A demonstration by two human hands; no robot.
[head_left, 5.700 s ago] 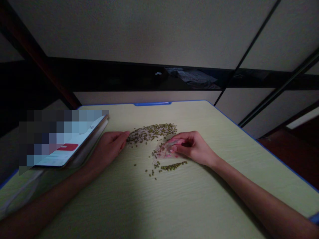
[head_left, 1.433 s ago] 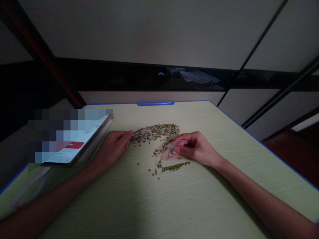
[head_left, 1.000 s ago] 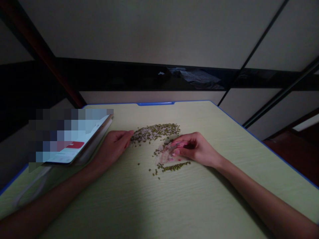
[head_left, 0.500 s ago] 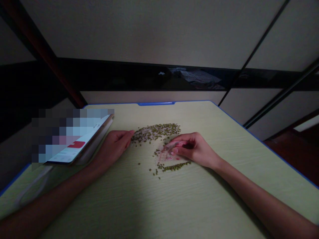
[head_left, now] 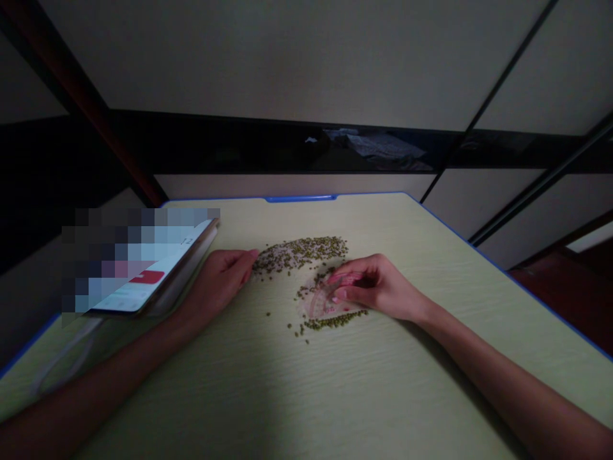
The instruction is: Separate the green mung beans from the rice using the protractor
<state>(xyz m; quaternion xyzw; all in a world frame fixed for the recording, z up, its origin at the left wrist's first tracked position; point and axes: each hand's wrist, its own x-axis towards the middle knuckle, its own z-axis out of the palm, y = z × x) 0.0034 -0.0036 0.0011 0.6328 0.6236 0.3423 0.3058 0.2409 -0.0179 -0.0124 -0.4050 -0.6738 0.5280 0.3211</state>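
Small green mung beans lie in a long heap (head_left: 301,252) with paler bits among them, on a pale wood-grain table (head_left: 306,396). At its left end my left hand (head_left: 227,271) rests with thumb and fingers pressed together; anything between them is too small to make out. My right hand (head_left: 378,287) pinches a clear protractor (head_left: 323,303) with pink-red markings, held low over the table. Along the protractor's near edge runs a narrow row of beans (head_left: 335,321). More beans are scattered around its left side.
A propped phone or tablet (head_left: 158,278) with a lit, partly blurred screen stands at the left, a white cable (head_left: 67,358) trailing from it. Blue trim with a blue handle (head_left: 301,199) edges the table's far side. Pale cabinet panels (head_left: 287,64) rise behind.
The protractor has tilted or turned slightly in my right hand, so its curved markings show more. My left hand and the long heap look unchanged.
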